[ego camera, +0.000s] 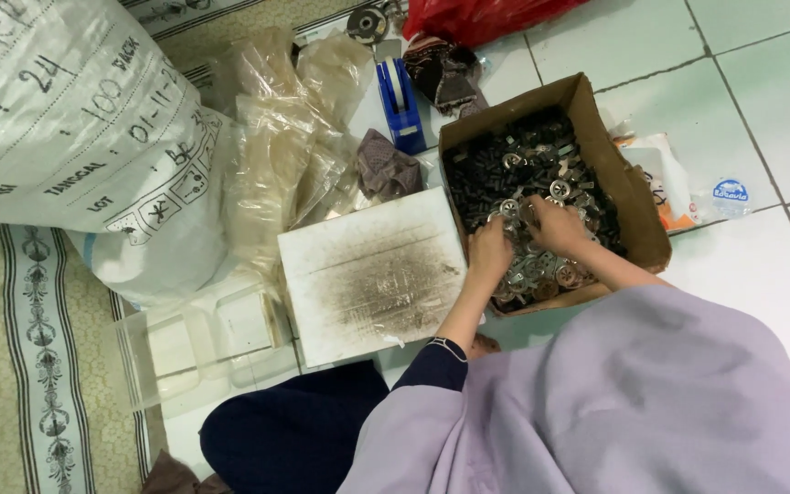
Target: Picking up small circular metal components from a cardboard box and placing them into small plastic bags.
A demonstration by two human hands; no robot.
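A big white woven sack (66, 137) with dark print lies at the upper left, partly on a patterned mat (20, 366) and partly on the white tiled floor (761, 110). Next to the sack stands a heap of clear plastic bags (285, 146). In the middle lies a white board (372, 274), flat on the floor and stained with dark grey dust. A clear plastic tray (203, 348) lies to its left, touching the board's edge.

Just right of the board is an open cardboard box (633, 192), full of small black and silver metal parts (505, 165). Both hands are inside this box, close together. The left hand (491, 252) is pressed down into the parts near the board side, fingers bent. The right hand (560, 224) lies a little further in, fingers curled in the pile. It seems that each hand is gathering parts, but I cannot tell if something is really gripped.

Behind the box are a blue tape dispenser (401, 101) and a red plastic bag (477, 18).
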